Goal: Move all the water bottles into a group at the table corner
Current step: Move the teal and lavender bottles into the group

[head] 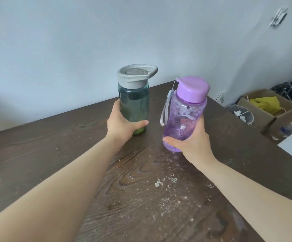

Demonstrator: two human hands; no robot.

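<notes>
On the dark wood-grain bench [58, 151], speckled with pale crumbs and dust, the left hand [122, 123] has its fingers [142, 123] wrapped round the green bottle [134, 105], upright, grey-lidded, base at the surface. Just to the right, the right hand [192, 138] grips the purple bottle [185, 116], tilted, strap hanging. Beyond both is the bench's far corner, against a pale blue wall [72, 41]. Right of the bench, on the floor, sit cardboard boxes [263, 109].
</notes>
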